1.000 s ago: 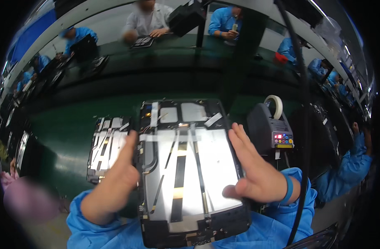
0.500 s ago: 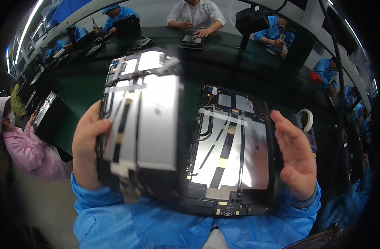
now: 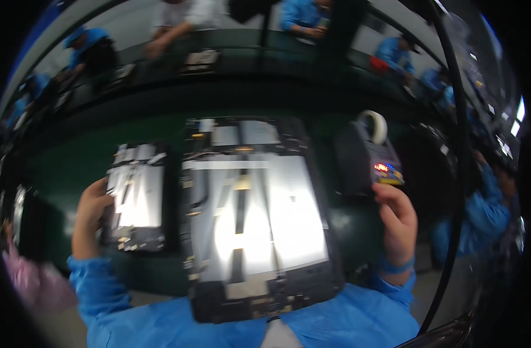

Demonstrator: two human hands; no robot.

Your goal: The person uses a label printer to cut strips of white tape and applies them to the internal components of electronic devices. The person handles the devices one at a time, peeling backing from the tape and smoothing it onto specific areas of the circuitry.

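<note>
silvery opened tablet chassis lies centred on green bench. left hand fingers clasp smaller opened unit at its left edge. right hand curled, empty, beside tape dispenser. risk: one-handed edge grip could let the unit slip.

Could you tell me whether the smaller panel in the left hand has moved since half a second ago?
Yes. The smaller panel has gone down and left, off the large panel, onto the green table.
</note>
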